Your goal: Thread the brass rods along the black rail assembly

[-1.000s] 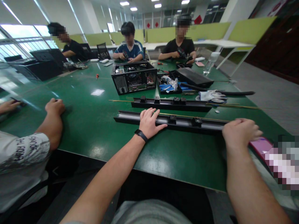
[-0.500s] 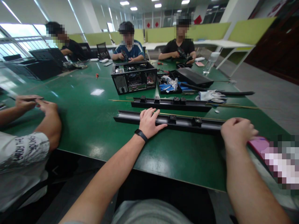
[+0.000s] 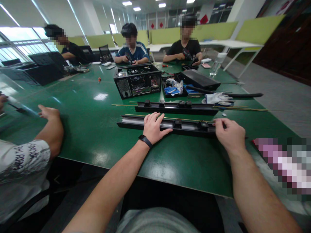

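Observation:
A long black rail (image 3: 187,127) with a silver channel lies across the green table (image 3: 97,129) in front of me. My left hand (image 3: 153,127), a dark band on its wrist, lies flat and open on the rail's left half. My right hand (image 3: 229,134) sits at the rail's right end with its fingers curled down over it. A thin brass rod (image 3: 170,118) runs along the rail's far edge and ends at those fingers. A second black rail (image 3: 177,108) lies parallel just beyond.
Behind the rails stand an open computer case (image 3: 137,79), a tray of parts (image 3: 173,87), a black panel (image 3: 199,79), white gloves (image 3: 217,98) and a water bottle (image 3: 217,63). A co-worker's hand (image 3: 50,113) rests at the left. Three people sit at the far side.
My right hand has moved left from beside the pink object onto the rail's right end. The co-worker's hands at the left have shifted apart. My left hand stays put.

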The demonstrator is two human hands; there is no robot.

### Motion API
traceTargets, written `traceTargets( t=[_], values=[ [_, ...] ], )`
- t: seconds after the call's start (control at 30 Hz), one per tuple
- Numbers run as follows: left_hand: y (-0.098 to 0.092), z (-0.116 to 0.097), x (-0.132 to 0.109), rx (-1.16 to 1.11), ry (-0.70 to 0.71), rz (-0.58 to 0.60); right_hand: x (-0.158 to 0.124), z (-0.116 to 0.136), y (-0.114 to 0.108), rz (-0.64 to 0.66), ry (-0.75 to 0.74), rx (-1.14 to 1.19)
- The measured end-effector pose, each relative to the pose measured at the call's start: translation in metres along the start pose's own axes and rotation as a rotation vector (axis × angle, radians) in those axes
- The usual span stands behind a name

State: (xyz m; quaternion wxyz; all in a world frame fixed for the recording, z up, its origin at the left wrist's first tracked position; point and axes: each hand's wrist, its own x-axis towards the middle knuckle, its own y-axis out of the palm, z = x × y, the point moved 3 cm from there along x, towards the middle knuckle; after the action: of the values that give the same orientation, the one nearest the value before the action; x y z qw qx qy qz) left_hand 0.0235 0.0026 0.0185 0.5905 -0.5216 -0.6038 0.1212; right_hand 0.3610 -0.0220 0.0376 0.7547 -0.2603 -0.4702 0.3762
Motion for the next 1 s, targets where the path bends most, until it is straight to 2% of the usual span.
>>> traceTargets(
  t=[0.23,0.63,0.83,1.0],
  values=[
    [0.003,-0.001,0.001,0.002,0.003,-0.01,-0.005,0.006,0.006,0.07,-0.073,0.139],
    [0.003,-0.001,0.001,0.005,0.001,-0.001,-0.002,-0.002,0.008,0.015,-0.009,0.099],
    [0.003,-0.001,0.0,0.014,0.009,-0.017,-0.001,0.0,0.012,0.042,-0.128,0.155],
    [0.003,-0.001,0.001,0.019,0.007,-0.01,-0.001,-0.001,0.013,0.042,-0.13,0.179]
  ],
)
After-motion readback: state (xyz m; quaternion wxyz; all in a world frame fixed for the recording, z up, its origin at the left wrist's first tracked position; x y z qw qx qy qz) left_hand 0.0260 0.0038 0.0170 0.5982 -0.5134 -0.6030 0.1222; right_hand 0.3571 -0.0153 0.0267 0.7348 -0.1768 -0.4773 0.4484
